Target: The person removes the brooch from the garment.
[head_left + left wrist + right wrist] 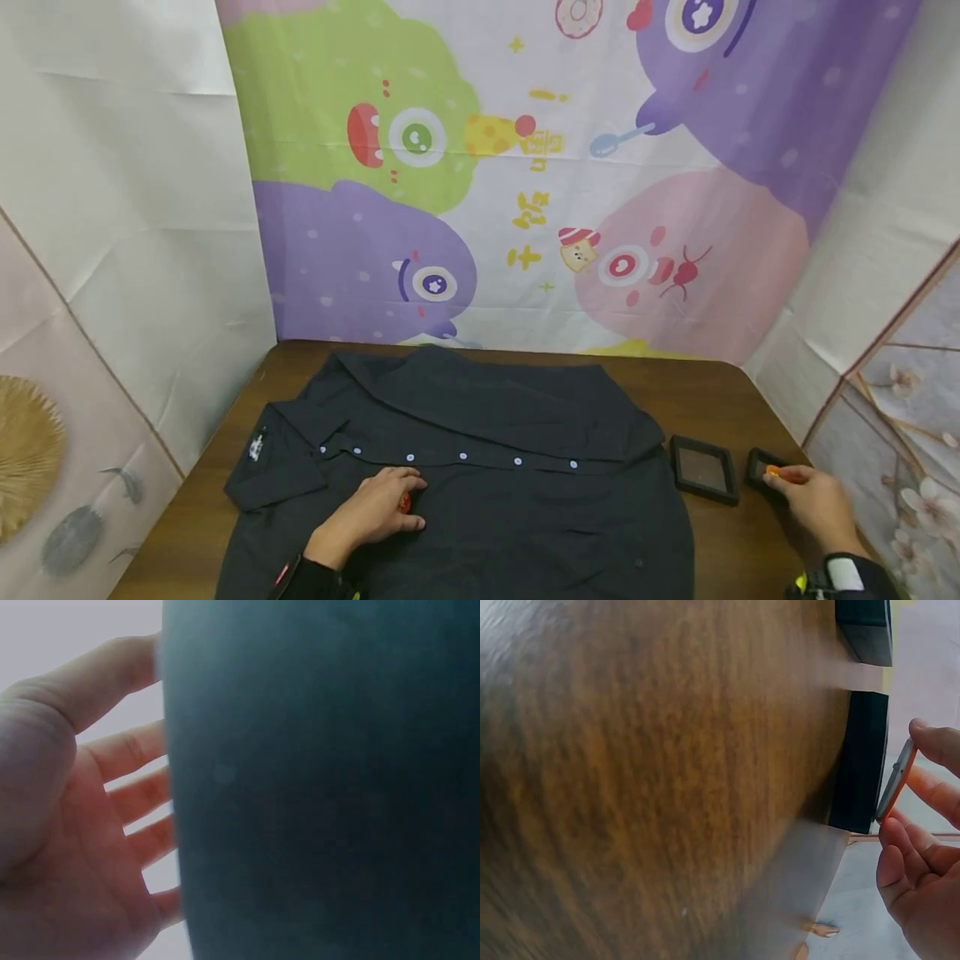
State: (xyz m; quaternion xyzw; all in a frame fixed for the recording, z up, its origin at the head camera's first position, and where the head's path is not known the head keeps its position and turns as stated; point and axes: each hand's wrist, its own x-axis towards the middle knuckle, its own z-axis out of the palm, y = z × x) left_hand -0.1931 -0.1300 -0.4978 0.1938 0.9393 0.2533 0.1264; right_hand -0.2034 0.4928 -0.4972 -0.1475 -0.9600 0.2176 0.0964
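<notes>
A dark button-up shirt (525, 517) with pale buttons lies spread on the brown table. My left hand (369, 510) rests on it below the button row, with a small red thing (405, 503) showing between thumb and fingers. In the left wrist view the left hand's fingers (127, 754) look straight; a dark blurred surface hides their tips. At the right, my right hand (819, 504) pinches a thin flat piece (897, 780), orange on one face and pale on the other. It is at the small black box (859, 761), partly hidden by the hand in the head view.
A larger square black box (705, 468) with a brownish inside sits between the shirt and the small box. Bare table (697, 387) shows along the right and back edges. A printed cartoon cloth (525, 317) hangs behind, with pale walls at both sides.
</notes>
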